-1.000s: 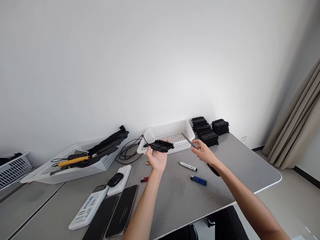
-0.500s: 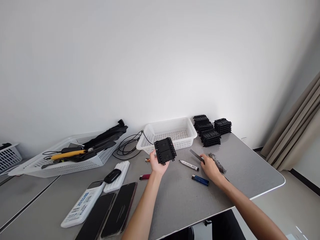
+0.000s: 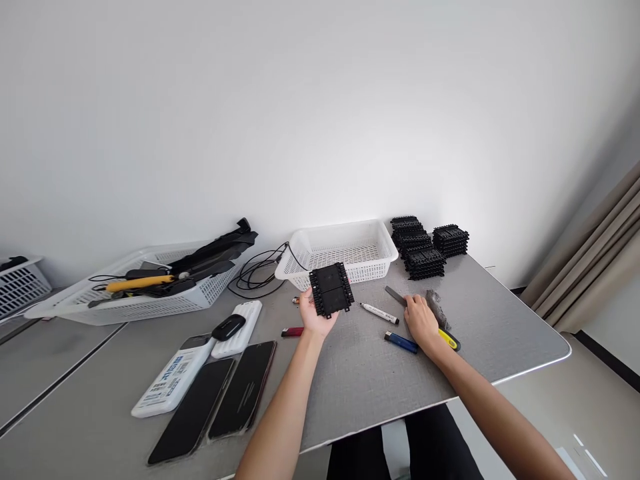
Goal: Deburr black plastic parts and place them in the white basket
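My left hand [image 3: 320,325] is closed on a flat black plastic plate [image 3: 331,290] with toothed edges, held tilted above the table in front of the white basket. My right hand [image 3: 421,319] rests low at the tabletop, its fingers over a file [image 3: 396,295]; the flat grey blade sticks out to the left and a yellow-and-black handle [image 3: 449,340] shows past the wrist. Beside that hand lies a crumpled grey plastic wrap [image 3: 438,309]. A white marker [image 3: 379,313] and a blue lighter [image 3: 401,343] lie between my hands.
Stacks of similar black plates [image 3: 423,261] stand at the back right. The white basket [image 3: 370,272] sits by the wall. Left are a tool-filled basket [image 3: 200,293], black cable [image 3: 247,280], phones [image 3: 243,390] and power banks [image 3: 173,380]. A red lighter [image 3: 292,331] lies near my left wrist.
My right hand has lowered the file to the table, and its yellow-and-black handle has come into sight. The left hand keeps its hold on the plate. The view has tilted slightly down.
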`<state>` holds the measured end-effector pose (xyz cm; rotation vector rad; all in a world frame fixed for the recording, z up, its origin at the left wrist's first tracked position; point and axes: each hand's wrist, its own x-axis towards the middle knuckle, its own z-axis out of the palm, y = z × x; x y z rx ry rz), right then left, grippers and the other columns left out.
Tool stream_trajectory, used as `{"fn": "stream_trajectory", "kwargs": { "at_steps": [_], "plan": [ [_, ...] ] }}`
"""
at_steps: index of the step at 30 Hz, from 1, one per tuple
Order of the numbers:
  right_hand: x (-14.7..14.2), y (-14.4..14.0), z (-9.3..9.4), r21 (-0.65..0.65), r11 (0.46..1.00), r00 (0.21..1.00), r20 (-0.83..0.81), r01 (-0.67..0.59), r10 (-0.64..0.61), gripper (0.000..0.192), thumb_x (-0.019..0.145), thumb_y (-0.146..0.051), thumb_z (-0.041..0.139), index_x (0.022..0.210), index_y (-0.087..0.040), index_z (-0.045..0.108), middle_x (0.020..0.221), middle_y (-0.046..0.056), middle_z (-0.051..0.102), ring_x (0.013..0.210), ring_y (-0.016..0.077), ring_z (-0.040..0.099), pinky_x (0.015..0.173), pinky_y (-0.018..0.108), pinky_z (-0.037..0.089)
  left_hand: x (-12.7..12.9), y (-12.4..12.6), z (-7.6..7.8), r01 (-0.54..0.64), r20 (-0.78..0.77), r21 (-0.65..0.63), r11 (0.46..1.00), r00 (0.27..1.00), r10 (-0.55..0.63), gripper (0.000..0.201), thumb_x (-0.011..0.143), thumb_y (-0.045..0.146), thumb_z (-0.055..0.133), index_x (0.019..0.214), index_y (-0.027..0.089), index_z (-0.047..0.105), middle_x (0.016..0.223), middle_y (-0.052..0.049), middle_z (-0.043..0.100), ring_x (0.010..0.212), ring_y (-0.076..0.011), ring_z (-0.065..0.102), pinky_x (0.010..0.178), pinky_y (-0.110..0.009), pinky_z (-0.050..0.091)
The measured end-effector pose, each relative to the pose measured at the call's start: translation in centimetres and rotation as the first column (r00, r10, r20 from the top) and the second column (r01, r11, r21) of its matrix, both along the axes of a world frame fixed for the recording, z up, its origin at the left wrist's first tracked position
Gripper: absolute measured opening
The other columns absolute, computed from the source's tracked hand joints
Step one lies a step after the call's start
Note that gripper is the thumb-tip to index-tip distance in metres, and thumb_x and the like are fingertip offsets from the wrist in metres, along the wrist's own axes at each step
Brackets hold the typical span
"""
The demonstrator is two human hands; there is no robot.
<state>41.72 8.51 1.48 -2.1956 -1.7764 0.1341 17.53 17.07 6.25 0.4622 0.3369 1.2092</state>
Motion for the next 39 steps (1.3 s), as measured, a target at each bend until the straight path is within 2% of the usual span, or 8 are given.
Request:
{"fn": "stream_trajectory", "kwargs": {
  "at_steps": [4, 7, 15, 19, 22, 26, 32, 39],
  "plan": [
    [0.2, 0.0, -0.3, 0.035, 0.999, 0.999, 0.034, -0.030, 0.029, 0.032, 0.094, -0.011, 0.042, 0.120, -0.012, 0.060, 0.115, 0.017, 0.059, 0.108, 0.0291, 0.050, 0.090, 0.035, 0.038, 0.0, -0.2, 0.0, -0.006, 0.017, -0.026, 1.000, 1.000, 0.007, 0.049, 0.080, 0.042, 0.050, 0.118, 0.014, 0.065, 0.108, -0.014, 0.073, 0.102, -0.0290, 0.069, 0.091, -0.043, 0.054],
    [0.4, 0.0, -0.4, 0.070, 0.996, 0.998, 0.043, -0.055, 0.052, 0.032, 0.094, -0.012, 0.043, 0.119, -0.010, 0.063, 0.113, 0.017, 0.061, 0.107, 0.0300, 0.049, 0.093, 0.037, 0.036, 0.0, -0.2, -0.1, 0.034, 0.044, -0.019, 0.999, 0.998, -0.033, 0.049, 0.081, 0.041, 0.049, 0.119, 0.015, 0.065, 0.111, -0.014, 0.072, 0.107, -0.0300, 0.067, 0.095, -0.044, 0.052],
    [1.0, 0.0, -0.1, 0.178, 0.982, 0.998, -0.007, -0.064, 0.066, 0.034, 0.092, -0.012, 0.047, 0.121, -0.015, 0.065, 0.113, 0.010, 0.066, 0.107, 0.0233, 0.055, 0.091, 0.029, 0.037, 0.3, -0.3, -0.4, 0.042, 0.049, -0.028, 0.999, 0.998, -0.040, 0.050, 0.079, 0.038, 0.051, 0.122, 0.016, 0.064, 0.115, -0.014, 0.071, 0.117, -0.0322, 0.062, 0.099, -0.049, 0.049],
    [1.7, 0.0, 0.1, 0.215, 0.977, 0.999, -0.047, 0.002, 0.008, 0.033, 0.094, -0.014, 0.042, 0.114, -0.017, 0.069, 0.107, 0.008, 0.070, 0.099, 0.0208, 0.061, 0.093, 0.031, 0.035, 0.6, -0.5, -0.4, 0.029, 0.035, -0.017, 0.999, 0.999, -0.028, 0.049, 0.078, 0.038, 0.054, 0.120, 0.016, 0.065, 0.111, -0.014, 0.072, 0.115, -0.0327, 0.062, 0.097, -0.049, 0.049],
    [2.6, -0.3, 0.4, 0.251, 0.957, 0.989, -0.062, 0.147, -0.136, 0.033, 0.094, -0.019, 0.044, 0.116, -0.017, 0.068, 0.113, 0.011, 0.068, 0.106, 0.0242, 0.059, 0.094, 0.036, 0.034, 0.6, -0.6, -0.4, 0.017, 0.035, -0.013, 1.000, 0.999, -0.016, 0.048, 0.077, 0.038, 0.055, 0.118, 0.016, 0.066, 0.109, -0.014, 0.072, 0.114, -0.0325, 0.063, 0.096, -0.049, 0.050],
    [3.7, -0.8, 0.5, 0.144, 0.937, 0.948, -0.070, 0.318, -0.311, 0.036, 0.091, -0.026, 0.052, 0.124, -0.016, 0.064, 0.122, 0.015, 0.062, 0.113, 0.0316, 0.054, 0.088, 0.040, 0.039, 0.5, -0.5, -0.6, 0.010, 0.032, -0.042, 0.999, 0.999, -0.009, 0.044, 0.076, 0.038, 0.056, 0.113, 0.017, 0.068, 0.106, -0.012, 0.073, 0.110, -0.0313, 0.065, 0.093, -0.046, 0.052],
    [4.6, -0.7, 0.2, 0.092, 0.930, 0.926, -0.171, 0.356, -0.338, 0.046, 0.089, -0.025, 0.055, 0.133, -0.012, 0.054, 0.125, 0.020, 0.057, 0.109, 0.0327, 0.058, 0.082, 0.037, 0.044, 0.5, -0.2, -1.1, -0.027, 0.010, -0.089, 0.996, 1.000, 0.028, 0.035, 0.074, 0.034, 0.058, 0.102, 0.017, 0.070, 0.097, -0.010, 0.074, 0.105, -0.0305, 0.067, 0.088, -0.043, 0.055],
    [6.3, -0.4, 0.4, 0.136, 0.924, 0.905, -0.294, 0.358, -0.307, 0.042, 0.086, -0.020, 0.052, 0.126, -0.010, 0.060, 0.110, 0.019, 0.067, 0.105, 0.0328, 0.062, 0.083, 0.038, 0.045, 0.5, 0.0, -1.6, -0.041, -0.011, -0.098, 0.994, 0.999, 0.040, 0.028, 0.073, 0.034, 0.060, 0.094, 0.018, 0.070, 0.094, -0.009, 0.074, 0.102, -0.0306, 0.068, 0.085, -0.043, 0.057]
  ]
}}
